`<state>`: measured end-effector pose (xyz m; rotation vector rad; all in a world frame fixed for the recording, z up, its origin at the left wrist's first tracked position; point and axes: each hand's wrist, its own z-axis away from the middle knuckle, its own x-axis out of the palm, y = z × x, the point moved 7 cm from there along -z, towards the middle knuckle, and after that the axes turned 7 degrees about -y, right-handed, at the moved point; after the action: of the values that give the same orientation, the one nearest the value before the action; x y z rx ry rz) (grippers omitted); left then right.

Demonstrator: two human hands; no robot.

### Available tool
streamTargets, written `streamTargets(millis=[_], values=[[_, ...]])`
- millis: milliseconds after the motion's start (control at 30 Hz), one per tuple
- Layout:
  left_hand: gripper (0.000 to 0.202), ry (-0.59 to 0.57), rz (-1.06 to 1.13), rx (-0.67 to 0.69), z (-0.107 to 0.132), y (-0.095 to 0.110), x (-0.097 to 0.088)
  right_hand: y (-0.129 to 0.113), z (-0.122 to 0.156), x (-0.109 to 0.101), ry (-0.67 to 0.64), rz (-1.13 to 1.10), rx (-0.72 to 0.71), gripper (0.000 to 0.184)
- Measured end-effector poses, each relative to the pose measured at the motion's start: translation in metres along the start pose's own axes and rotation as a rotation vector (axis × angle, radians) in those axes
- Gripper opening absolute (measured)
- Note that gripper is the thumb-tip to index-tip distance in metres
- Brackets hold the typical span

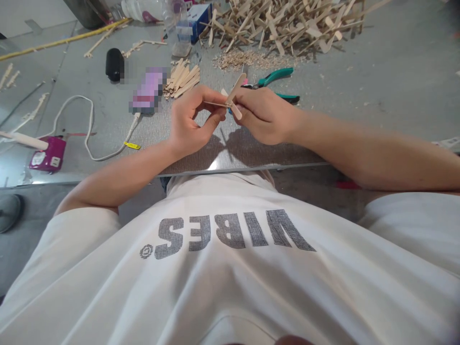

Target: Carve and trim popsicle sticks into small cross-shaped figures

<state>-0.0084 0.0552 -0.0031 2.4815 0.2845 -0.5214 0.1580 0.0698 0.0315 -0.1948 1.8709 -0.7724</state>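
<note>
Just beyond the table's near edge, my two hands meet over a small wooden propeller-like piece (237,89) made of crossed flat sticks with rounded ends. My left hand (194,117) is closed in a pinch, thumb and index finger on a thin flat wooden stick (213,103) that runs to the crossing. From the other side, my right hand (268,112) presses its fingers together on the crossed piece. A small blue bit shows between the fingertips; what it belongs to is hidden. Pliers with green handles (276,75) lie just behind my right hand, partly covered by it.
A stack of flat wooden sticks (183,79) lies behind my left hand. Farther back are wood shavings (247,60) and a large heap of wooden pieces (287,24). To the left are a phone (149,88) on a white cable (88,139), a black case (115,64) and a magenta box (48,153).
</note>
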Motion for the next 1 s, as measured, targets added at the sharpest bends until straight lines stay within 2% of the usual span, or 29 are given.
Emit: streamTargets(millis=[133, 267, 400, 567, 700, 767, 900, 1000], values=[[0.046, -0.024, -0.019, 0.057, 0.0, 0.011, -0.001, 0.004, 0.002, 0.0, 0.004, -0.04, 0.036, 0.064], [0.041, 0.015, -0.012, 0.1, -0.002, 0.021, -0.003, -0.001, 0.0, 0.001, 0.007, -0.048, 0.022, 0.064], [0.036, 0.02, -0.007, 0.139, -0.002, 0.026, -0.003, -0.011, -0.002, 0.001, 0.016, -0.064, -0.019, 0.066], [0.037, 0.011, -0.008, 0.144, -0.002, 0.022, -0.003, -0.005, -0.002, 0.001, 0.016, -0.092, -0.004, 0.063], [0.022, 0.0, 0.048, 0.193, -0.002, 0.029, -0.004, 0.0, -0.001, 0.004, -0.009, -0.07, -0.033, 0.065], [0.025, -0.019, 0.065, 0.176, -0.002, 0.029, -0.003, 0.001, -0.001, 0.004, 0.003, -0.094, -0.034, 0.065], [0.044, -0.021, 0.03, 0.069, 0.0, 0.02, -0.002, 0.001, 0.0, 0.005, 0.02, -0.117, 0.004, 0.066], [0.048, -0.039, 0.016, 0.034, 0.001, 0.017, 0.0, 0.002, 0.0, 0.007, 0.008, -0.129, 0.027, 0.065]])
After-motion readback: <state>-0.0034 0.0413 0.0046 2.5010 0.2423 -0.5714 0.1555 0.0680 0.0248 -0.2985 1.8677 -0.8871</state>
